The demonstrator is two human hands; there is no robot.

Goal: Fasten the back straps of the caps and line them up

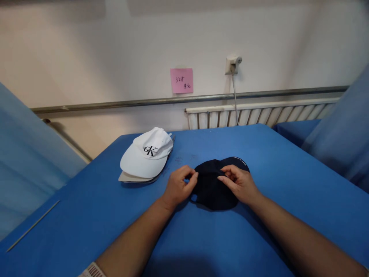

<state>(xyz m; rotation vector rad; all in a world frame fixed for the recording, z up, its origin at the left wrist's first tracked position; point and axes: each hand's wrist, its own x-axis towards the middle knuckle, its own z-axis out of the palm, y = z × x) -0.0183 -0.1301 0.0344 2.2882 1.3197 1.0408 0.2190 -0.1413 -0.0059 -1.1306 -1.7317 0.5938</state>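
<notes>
A black baseball cap [215, 192] lies on its side on the blue table, its brim pointing to the far right with small white lettering along the edge. My left hand [180, 184] pinches the cap's left edge near the strap opening. On the other side, my right hand [238, 182] has thumb and fingers closed on the fabric near where crown and brim meet. To the left sits a white cap [150, 152] with black letters on its front, stacked on at least one greyish cap [132, 177] whose brim shows beneath.
The blue table [86, 215] reaches a wall with a metal rail [138, 103] and a white radiator [225, 117]. A thin stick [33, 226] lies at the left. A pink note [181, 80] and a plugged-in socket [232, 65] are on the wall. Blue curtains [25, 165] hang at both sides.
</notes>
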